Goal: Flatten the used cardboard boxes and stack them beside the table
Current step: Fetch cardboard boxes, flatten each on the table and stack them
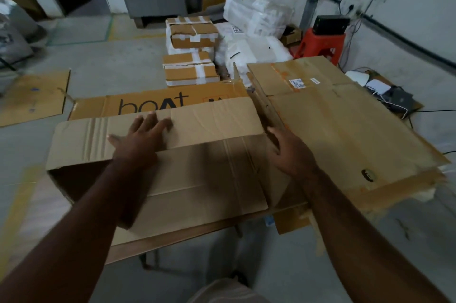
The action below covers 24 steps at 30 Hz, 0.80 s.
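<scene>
The left hand is laid flat, fingers spread wide and straight, on a folded flap of the cardboard box that is spread over the desk. The right hand is set at the right edge of that same box, fingers loosely extended against a raised cardboard edge; whether anything is pinched there cannot be told. Just beyond the left hand's fingertips a printed box with dark lettering is seen, partly covered by the flap. To the right of the right hand, flattened sheets are piled, overlapping and reaching past the desk's edge. Far to the left of the left hand a flat cardboard piece is lying on the floor. Ahead of both hands, taped parcels and white wrapped bundles are stacked on the floor, and a red stool is placed beyond the right hand near the wall
</scene>
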Tool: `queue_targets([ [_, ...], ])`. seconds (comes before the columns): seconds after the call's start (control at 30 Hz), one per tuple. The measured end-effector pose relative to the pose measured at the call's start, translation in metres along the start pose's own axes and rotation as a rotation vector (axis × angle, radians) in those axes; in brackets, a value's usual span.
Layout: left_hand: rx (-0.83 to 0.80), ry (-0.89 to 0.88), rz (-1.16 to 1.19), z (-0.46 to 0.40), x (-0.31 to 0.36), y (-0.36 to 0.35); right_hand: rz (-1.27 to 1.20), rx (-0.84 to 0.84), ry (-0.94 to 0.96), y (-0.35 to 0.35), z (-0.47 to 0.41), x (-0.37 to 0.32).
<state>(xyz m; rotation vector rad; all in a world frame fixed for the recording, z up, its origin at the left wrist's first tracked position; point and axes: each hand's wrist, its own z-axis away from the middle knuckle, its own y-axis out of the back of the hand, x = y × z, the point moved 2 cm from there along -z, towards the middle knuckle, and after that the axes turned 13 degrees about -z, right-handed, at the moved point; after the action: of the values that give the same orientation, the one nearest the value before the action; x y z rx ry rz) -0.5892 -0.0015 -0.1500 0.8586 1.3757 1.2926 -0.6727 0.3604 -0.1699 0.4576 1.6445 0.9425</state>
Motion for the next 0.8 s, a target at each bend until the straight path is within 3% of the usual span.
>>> queue_targets([
  [0.17,-0.009,0.024,-0.005,0.002,0.012,0.004,0.056,0.083,0.120,-0.029,-0.030,-0.071],
  [0.33,0.017,0.021,-0.004,0.003,0.021,0.009,0.089,-0.143,0.326,-0.068,-0.075,-0.161],
  [0.5,0.033,0.029,0.020,0.009,0.016,0.007,0.221,-0.161,0.338,-0.101,-0.096,-0.173],
  [0.6,0.017,0.240,0.066,0.028,-0.021,0.001,0.197,-0.073,0.338,-0.111,-0.096,-0.167],
  [0.7,-0.100,0.483,0.056,0.051,-0.065,-0.011,0.204,-0.059,0.342,-0.114,-0.096,-0.164],
  [0.8,-0.209,0.550,0.059,0.073,-0.093,-0.025,0.209,-0.064,0.343,-0.115,-0.095,-0.165],
])
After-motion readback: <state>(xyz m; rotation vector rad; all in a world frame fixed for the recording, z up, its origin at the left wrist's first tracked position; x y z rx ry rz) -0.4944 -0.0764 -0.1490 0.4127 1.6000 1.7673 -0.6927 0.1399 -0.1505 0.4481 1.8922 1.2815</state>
